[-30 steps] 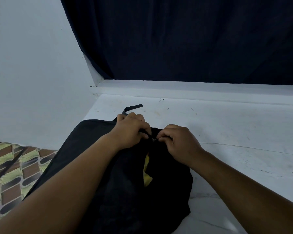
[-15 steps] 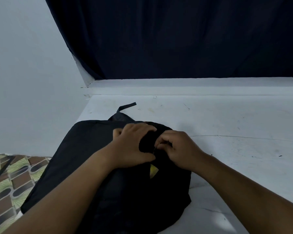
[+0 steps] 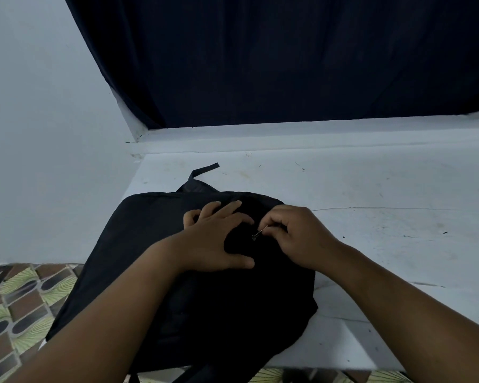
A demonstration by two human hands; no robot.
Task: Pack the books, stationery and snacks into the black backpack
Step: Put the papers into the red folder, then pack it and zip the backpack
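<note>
Here the black backpack (image 3: 205, 313) lies flat across the desk (image 3: 371, 189)'s near left corner, overhanging its left edge. The left hand (image 3: 213, 239) presses down on it with fingers spread, while the right hand (image 3: 296, 236) pinches the zipper pull (image 3: 257, 234). To close cleanly, I'd keep the fabric taut and draw steadily along the track.

A pale white stone slab (image 3: 371, 189), scuffed and marked with thin dark scratches, serves as the carrying surface and runs back to a low white ledge (image 3: 288, 139) at 12 o'clock. One thing lies directly on it: a black fabric backpack (image 3: 219, 313), lying flat from the centre toward 7 o'clock, its left edge overhanging the slab. A narrow black strap (image 3: 205, 170) from the backpack rests on the slab at 11 o'clock.
</note>
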